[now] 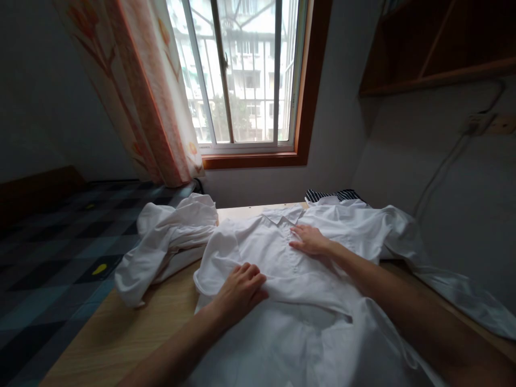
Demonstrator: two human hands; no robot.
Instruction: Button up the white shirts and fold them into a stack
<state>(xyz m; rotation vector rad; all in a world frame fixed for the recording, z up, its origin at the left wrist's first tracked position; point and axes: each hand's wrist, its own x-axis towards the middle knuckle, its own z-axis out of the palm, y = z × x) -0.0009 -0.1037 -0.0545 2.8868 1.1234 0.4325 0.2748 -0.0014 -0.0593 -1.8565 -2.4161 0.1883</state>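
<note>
a: where is the white shirt [278, 252] located?
b: it is laid flat on the wooden table [133, 328], collar toward the window [242, 75].
a: hand state?
b: the left hand [241, 290] and right hand [308, 239] are spread flat, pressed onto the shirt; nothing is pinched.

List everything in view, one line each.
shirt: 1, white, spread on the table under both hands
bundle: 1, white cloth, crumpled at the shirt's left
striped cloth: 1, dark and white, behind the collar
table: 1, light wood, under the clothes
curtain: 1, pale orange pattern, left of the window
window: 1, barred, back wall
shelf: 1, brown wood, upper right
left hand: 1, flat on the shirt's left side
right hand: 1, flat near the collar
</note>
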